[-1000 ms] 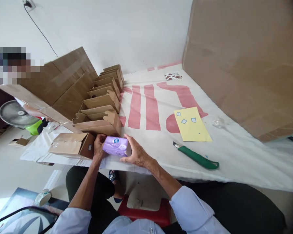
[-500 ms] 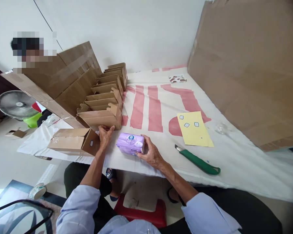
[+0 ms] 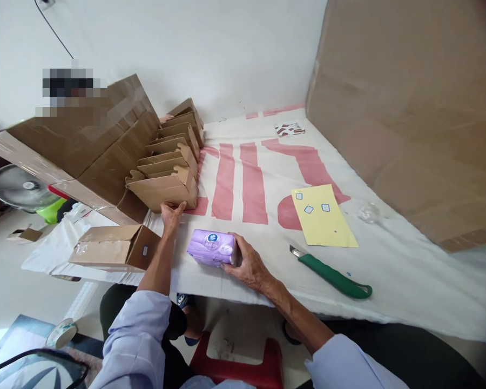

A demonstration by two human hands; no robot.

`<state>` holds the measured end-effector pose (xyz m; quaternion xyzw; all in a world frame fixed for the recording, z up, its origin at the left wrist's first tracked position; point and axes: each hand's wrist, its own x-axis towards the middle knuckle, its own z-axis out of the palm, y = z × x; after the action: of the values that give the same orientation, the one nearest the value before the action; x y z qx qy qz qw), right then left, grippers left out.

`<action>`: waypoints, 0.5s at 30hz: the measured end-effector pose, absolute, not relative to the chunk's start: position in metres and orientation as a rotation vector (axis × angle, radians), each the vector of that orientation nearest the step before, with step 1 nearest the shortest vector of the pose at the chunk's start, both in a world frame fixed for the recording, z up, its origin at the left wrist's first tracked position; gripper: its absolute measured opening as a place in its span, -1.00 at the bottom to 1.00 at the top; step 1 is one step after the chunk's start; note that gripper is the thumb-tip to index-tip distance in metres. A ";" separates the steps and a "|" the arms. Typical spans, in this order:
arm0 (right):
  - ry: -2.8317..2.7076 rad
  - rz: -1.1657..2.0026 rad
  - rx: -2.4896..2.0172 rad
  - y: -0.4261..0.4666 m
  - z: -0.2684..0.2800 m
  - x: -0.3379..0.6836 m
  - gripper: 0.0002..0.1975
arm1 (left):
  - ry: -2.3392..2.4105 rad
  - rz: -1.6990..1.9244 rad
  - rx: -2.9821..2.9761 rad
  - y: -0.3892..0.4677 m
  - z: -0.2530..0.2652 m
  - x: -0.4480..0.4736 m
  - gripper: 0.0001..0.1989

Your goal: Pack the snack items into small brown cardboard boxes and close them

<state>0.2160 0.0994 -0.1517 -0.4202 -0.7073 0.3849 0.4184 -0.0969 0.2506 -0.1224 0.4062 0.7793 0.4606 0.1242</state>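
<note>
My right hand (image 3: pixel 249 265) is closed around the right end of a purple tissue pack (image 3: pixel 211 248), which lies on the white-covered table. My left hand (image 3: pixel 171 216) rests with thumb and fingers apart against the lower face of the nearest open cardboard box (image 3: pixel 162 190). That box stands at the front of a row of several open cardboard boxes (image 3: pixel 186 129). Left of my left forearm lies a closed cardboard box (image 3: pixel 105 246) with a small label on its end.
A green utility knife (image 3: pixel 334 275) lies at the right, below a yellow sheet (image 3: pixel 324 216) bearing small stickers. Large cardboard panels stand at left (image 3: pixel 93 129) and right (image 3: pixel 405 119). Another person's hand (image 3: pixel 166 118) shows at the far boxes. A fan (image 3: pixel 20 186) is at far left.
The far end box has tilted, and another person's hand has appeared beside it. My left hand stays at the front box, and my right hand keeps its hold on the tissue pack. The view shifted slightly.
</note>
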 end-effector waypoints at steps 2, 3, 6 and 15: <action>-1.781 0.956 -1.051 0.100 -0.153 0.216 -0.12 | 2.276 1.333 1.180 0.261 -0.121 -0.097 -0.42; -1.785 0.950 -1.053 0.100 -0.153 0.216 -0.11 | 2.278 1.329 1.178 0.267 -0.120 -0.097 -0.42; -1.798 0.941 -1.065 0.100 -0.153 0.217 -0.11 | 2.277 1.323 1.175 0.283 -0.117 -0.098 -0.43; -1.817 0.953 -1.082 0.097 -0.146 0.219 -0.16 | 2.176 1.343 1.146 0.340 -0.112 -0.094 -0.47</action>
<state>0.2189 0.0973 -0.1459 -0.4277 -0.7182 0.3765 0.3995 -0.0942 0.3403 -0.1123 0.4031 0.7654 0.4725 0.1688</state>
